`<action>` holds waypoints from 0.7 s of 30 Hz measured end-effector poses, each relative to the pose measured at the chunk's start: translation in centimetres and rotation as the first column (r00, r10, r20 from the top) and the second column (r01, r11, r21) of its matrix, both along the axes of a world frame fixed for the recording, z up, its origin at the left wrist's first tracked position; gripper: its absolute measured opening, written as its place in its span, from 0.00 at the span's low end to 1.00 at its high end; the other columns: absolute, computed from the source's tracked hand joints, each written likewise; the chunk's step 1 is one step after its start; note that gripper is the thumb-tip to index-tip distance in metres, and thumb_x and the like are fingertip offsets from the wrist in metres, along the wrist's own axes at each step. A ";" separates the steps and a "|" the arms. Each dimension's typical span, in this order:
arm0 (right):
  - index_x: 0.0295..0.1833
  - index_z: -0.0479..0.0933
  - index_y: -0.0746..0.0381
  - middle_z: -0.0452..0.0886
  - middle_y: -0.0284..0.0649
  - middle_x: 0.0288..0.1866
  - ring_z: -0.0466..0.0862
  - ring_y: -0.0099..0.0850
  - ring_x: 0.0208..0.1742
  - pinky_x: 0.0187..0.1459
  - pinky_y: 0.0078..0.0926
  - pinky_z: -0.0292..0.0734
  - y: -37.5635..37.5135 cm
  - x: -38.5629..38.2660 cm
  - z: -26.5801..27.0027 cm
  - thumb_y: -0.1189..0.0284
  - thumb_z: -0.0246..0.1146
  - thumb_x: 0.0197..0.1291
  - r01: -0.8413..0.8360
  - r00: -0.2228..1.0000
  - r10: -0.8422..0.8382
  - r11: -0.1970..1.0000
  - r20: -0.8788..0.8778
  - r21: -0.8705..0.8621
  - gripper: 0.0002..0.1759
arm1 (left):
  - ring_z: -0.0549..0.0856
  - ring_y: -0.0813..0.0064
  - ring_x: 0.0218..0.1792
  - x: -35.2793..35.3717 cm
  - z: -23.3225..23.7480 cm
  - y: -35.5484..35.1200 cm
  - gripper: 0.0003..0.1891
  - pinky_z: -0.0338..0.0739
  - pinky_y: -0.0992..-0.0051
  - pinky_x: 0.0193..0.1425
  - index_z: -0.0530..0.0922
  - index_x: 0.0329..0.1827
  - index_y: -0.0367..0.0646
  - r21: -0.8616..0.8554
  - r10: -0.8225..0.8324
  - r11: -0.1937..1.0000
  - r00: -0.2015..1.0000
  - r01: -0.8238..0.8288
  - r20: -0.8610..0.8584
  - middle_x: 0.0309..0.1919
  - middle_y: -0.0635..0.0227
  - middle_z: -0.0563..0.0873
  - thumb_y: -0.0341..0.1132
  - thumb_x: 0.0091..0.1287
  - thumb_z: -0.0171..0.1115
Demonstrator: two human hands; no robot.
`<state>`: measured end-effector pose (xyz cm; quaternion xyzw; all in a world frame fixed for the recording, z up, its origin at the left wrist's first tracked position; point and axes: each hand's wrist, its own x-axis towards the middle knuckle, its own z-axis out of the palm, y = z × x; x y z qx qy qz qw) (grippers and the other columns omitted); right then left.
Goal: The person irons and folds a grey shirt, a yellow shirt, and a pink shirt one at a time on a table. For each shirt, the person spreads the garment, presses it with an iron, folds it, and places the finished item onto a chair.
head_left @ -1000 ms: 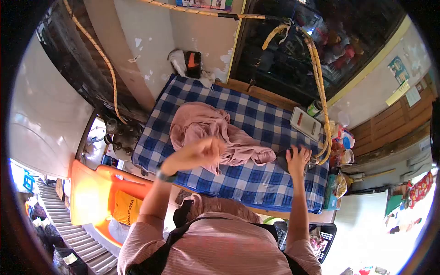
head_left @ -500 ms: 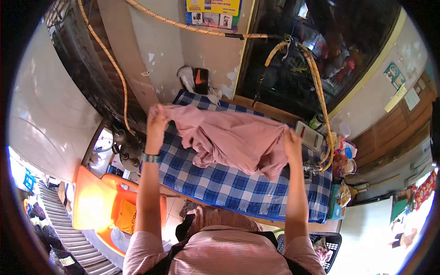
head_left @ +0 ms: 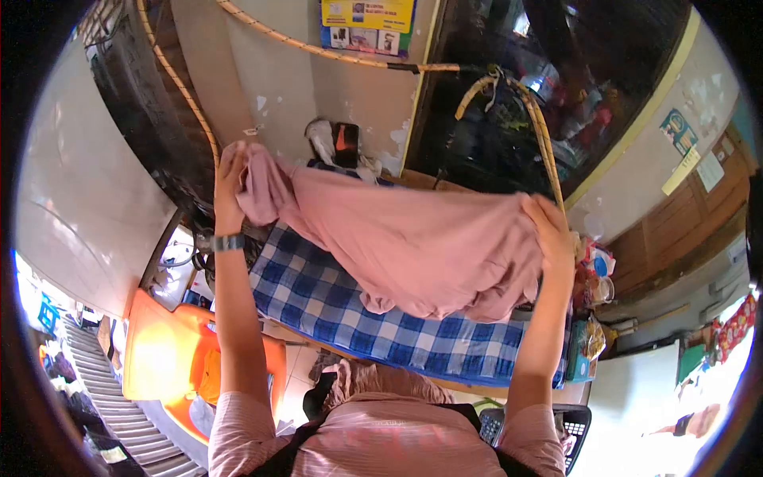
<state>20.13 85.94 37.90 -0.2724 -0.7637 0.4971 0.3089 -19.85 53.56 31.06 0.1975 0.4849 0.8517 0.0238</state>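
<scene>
A pink cloth garment (head_left: 413, 238) is stretched between my two hands above a table covered with blue-and-white checked padding (head_left: 318, 290). My left hand (head_left: 230, 179) is raised at the upper left, its fingers closed on one bunched end; a dark watch band circles that wrist. On the other side, my right hand (head_left: 555, 234) grips the opposite end, fingers wrapped over the fabric. The middle of the garment sags in folds, and its lower edge overlaps the checked cover in this view.
An orange plastic chair (head_left: 163, 342) stands at the left. An orange-wrapped hose (head_left: 318, 49) hangs across the wall and down by the dark window (head_left: 477, 135). A dark object with an orange patch (head_left: 346, 145) sits at the table's back. A black basket (head_left: 576, 433) is at lower right.
Both hands have risen and moved farther apart, the left one up and leftward, the right one rightward. The pink garment has spread wider and lifted with them.
</scene>
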 end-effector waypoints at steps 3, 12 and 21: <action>0.38 0.79 0.65 0.79 0.38 0.25 0.79 0.34 0.28 0.33 0.29 0.73 -0.2 -4.2 -4.4 0.58 0.61 0.65 0.316 0.949 -0.261 0.788 -0.179 0.528 0.18 | 0.76 0.50 0.53 -0.2 -2.9 3.2 0.21 0.72 0.62 0.56 0.72 0.55 0.33 -0.512 0.205 0.273 0.569 -0.814 -0.796 0.50 0.49 0.77 0.40 0.66 0.61; 0.45 0.78 0.68 0.84 0.55 0.41 0.85 0.49 0.44 0.45 0.41 0.79 -9.0 -1.0 -30.2 0.43 0.58 0.59 -0.271 0.698 -0.075 0.893 0.713 0.360 0.34 | 0.84 0.54 0.30 21.2 -16.7 10.8 0.19 0.76 0.61 0.35 0.77 0.40 0.39 -0.812 -0.556 0.554 0.807 0.184 -0.197 0.28 0.54 0.83 0.50 0.68 0.57; 0.39 0.74 0.63 0.73 0.36 0.36 0.72 0.22 0.35 0.34 0.22 0.66 -15.4 -1.8 -29.2 0.73 0.60 0.64 -0.035 0.982 0.000 0.983 -0.187 -0.183 0.05 | 0.81 0.71 0.41 25.6 -19.5 9.5 0.36 0.76 0.69 0.47 0.60 0.62 0.39 -0.637 -0.821 0.474 0.567 0.608 -0.070 0.45 0.60 0.80 0.48 0.60 0.71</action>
